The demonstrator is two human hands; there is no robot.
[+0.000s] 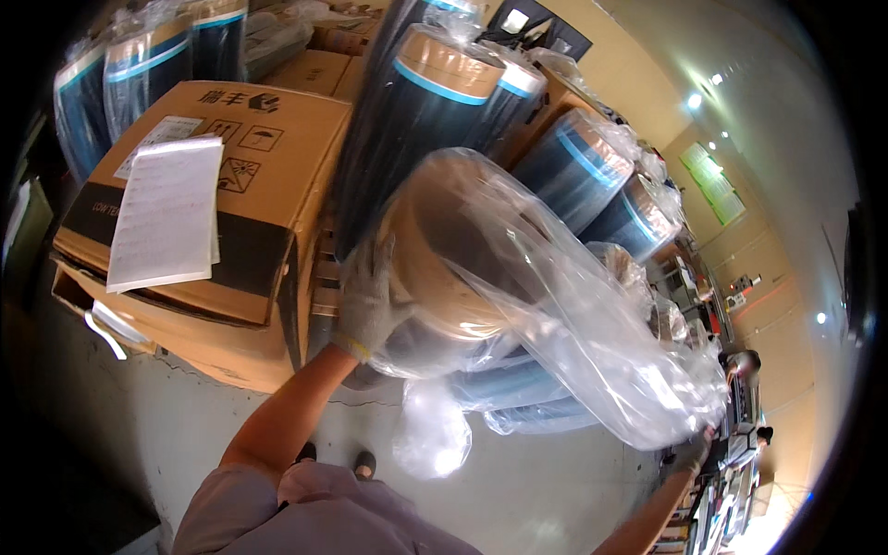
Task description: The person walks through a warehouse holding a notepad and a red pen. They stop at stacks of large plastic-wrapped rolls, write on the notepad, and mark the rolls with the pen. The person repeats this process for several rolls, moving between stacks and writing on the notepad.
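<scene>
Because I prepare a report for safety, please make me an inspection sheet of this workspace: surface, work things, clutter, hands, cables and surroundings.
Surface: grey floor, thin crack lines visible.
Work things: brown-ended roll, hollow, inside clear wrap that stretches to the right.
Clutter: carton at left, papers on top.
Hands: gloved left hand against the roll's side; right hand at the wrap's far end, apparently gripping, small in view.
Cables: nothing seen clearly.
Surroundings: dark blue wrapped rolls behind, lit lights overhead.

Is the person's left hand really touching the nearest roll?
Touching: the head view shows the gloved left hand laid against the side of the nearest roll, with no gap between them.
</scene>
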